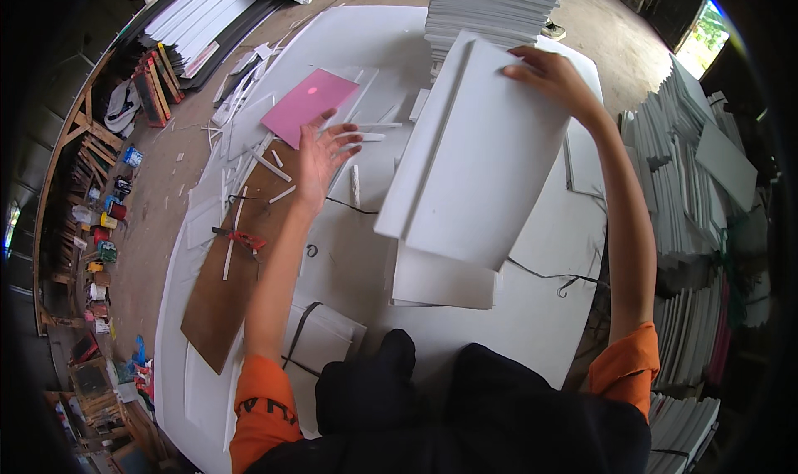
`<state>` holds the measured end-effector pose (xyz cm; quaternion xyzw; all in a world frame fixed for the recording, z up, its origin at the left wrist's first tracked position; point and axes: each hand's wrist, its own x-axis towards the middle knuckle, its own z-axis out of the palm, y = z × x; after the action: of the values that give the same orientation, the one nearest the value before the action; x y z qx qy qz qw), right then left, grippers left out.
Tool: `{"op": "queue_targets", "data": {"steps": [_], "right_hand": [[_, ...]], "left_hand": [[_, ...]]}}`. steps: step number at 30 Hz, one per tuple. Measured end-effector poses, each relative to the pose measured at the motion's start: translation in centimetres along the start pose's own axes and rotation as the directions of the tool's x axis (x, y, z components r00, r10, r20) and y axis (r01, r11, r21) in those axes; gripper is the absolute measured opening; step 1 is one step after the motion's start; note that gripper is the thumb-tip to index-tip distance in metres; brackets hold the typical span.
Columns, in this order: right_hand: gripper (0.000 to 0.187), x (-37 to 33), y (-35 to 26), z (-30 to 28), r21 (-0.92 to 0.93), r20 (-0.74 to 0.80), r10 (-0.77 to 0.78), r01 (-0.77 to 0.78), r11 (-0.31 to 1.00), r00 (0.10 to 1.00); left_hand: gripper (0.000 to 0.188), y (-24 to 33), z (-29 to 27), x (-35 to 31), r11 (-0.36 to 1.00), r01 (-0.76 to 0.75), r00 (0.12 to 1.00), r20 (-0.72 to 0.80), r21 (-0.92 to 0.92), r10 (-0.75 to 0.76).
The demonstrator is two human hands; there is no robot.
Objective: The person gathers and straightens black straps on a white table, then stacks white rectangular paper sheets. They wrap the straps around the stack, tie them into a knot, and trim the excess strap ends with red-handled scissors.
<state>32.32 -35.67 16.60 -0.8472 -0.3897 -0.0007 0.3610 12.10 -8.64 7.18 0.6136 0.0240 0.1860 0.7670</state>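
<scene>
My right hand (549,79) grips the far edge of a white sheet (490,167), thumb on top, with the sheet tilted over the work surface. Along its left side runs the edge of another white sheet (432,117), partly beneath it. More white sheets (440,279) lie under the near end. To the left, my left hand (324,154) is raised with its fingers spread and nothing in it. Beyond that hand lies a pink sheet (312,100). A red-handled tool (245,240) rests on a brown board (216,308) beside my left forearm.
Thin white offcuts (274,167) litter the left of the large white work surface (532,333). Dark cord (573,276) crosses at right, and a strapped white bundle (320,341) lies near my legs. Tall stacks of sheets stand at the far side (490,17) and right (665,167).
</scene>
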Motion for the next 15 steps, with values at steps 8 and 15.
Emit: {"op": "queue_targets", "data": {"steps": [8,15], "right_hand": [[0.045,-2.6,0.6,12.4,-0.488,0.141,-0.096,0.154,0.859,0.985],[0.061,-13.5,4.4,14.0,0.322,-0.051,0.394,-0.358,0.876,0.918]], "left_hand": [[0.069,-8.1,1.6,-6.4,0.888,0.134,0.976,0.094,0.439,-0.194],[0.083,-8.3,2.1,-6.7,0.915,0.276,0.957,0.003,0.295,-0.29]]}}
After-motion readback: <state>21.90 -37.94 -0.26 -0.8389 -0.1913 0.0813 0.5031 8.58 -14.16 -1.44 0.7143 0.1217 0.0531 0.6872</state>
